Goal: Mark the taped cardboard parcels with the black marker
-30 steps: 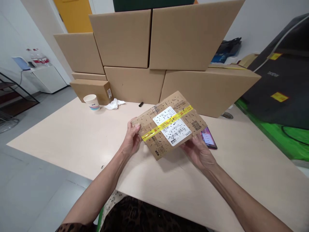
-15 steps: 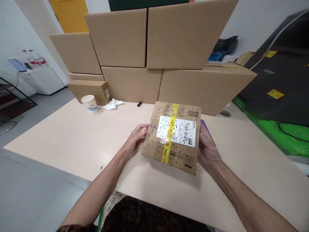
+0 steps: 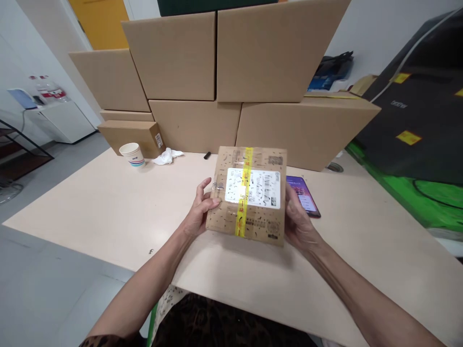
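Observation:
A flat cardboard parcel (image 3: pixel 220 217) is held above the table, tilted so its labelled face looks up at me. Yellow tape (image 3: pixel 240 222) runs down that face, across a white shipping label (image 3: pixel 265 190). My left hand (image 3: pixel 200 207) grips the parcel's left edge, with the thumb on the front and other fingers partly behind. At the right edge my right hand (image 3: pixel 298 221) supports the parcel, its fingertips hidden behind the side. Just beyond that hand, a smartphone (image 3: pixel 306 196) with a lit screen lies on the table.
Large cardboard boxes (image 3: pixel 195 127) are stacked along the table's (image 3: pixel 108 207) far side. A paper cup (image 3: pixel 132 154), a crumpled tissue (image 3: pixel 168 156) and a small black object (image 3: pixel 207 155) stand or lie before them. A dark padded case (image 3: pixel 415 106) rises at the right.
The parcel has shifted left and its near edge has lifted a little. My left thumb has come onto its front. More of the phone now shows beside my right hand.

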Demonstrator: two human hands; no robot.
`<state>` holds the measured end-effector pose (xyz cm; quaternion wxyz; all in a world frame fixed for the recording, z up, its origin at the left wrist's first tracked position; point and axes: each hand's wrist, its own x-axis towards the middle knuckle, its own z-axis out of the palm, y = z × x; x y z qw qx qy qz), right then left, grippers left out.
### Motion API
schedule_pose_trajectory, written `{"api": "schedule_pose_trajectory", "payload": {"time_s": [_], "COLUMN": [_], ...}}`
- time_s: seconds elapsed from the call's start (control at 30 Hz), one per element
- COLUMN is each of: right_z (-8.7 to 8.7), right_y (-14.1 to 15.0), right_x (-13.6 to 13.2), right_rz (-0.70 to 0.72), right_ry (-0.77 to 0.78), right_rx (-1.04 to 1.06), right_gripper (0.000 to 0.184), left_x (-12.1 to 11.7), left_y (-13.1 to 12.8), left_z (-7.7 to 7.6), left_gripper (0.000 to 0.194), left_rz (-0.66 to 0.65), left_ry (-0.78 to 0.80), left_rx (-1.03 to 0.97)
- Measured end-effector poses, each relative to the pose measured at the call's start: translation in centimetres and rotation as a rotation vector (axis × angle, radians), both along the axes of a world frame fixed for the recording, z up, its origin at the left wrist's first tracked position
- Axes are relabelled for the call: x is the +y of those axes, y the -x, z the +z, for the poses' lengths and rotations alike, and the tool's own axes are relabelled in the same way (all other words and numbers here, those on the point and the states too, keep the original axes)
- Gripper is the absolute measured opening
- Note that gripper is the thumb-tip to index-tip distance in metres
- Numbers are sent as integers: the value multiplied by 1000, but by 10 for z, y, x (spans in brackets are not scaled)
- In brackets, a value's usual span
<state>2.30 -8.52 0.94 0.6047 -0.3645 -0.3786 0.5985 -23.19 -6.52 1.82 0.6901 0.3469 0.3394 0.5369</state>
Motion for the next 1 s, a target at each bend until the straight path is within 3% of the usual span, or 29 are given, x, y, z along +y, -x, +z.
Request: {"api": "schedule_pose_trajectory", "payload": {"time_s": [0.13, 0.27, 0.5, 0.67, 0.8, 0.9, 1.0], "right_z": [-6, -10, -5, 12, 20, 20, 14], "right_y": [-1, -1, -3, -10, -19, -25, -29], "right_x": [0, 2, 5, 9, 11, 12, 14], "right_rz": [100, 136, -14, -89, -70, -68, -76], "right_ry": [31, 25, 39, -16, -33, -33, -47], "right_rx": [-52, -75, 1, 37, -6, -25, -26], "right_gripper": [90, 94, 74, 68, 73, 77, 77], "left_x": [0, -1, -3, -4, 0, 4, 7], "left_y": [-3, -7, -11, -10, -4, 3, 7], "left_z": [2, 4, 3, 4, 7, 10, 10], "left_gripper": [84, 92, 110, 98, 82, 84, 87], "left_rz": [95, 129, 5, -89, 18, 127, 147], "left_ry": [-65, -130, -148, -95, -62, -52, -42], "left_rx": [-80, -114, -91, -99, -151, -163, -165]}}
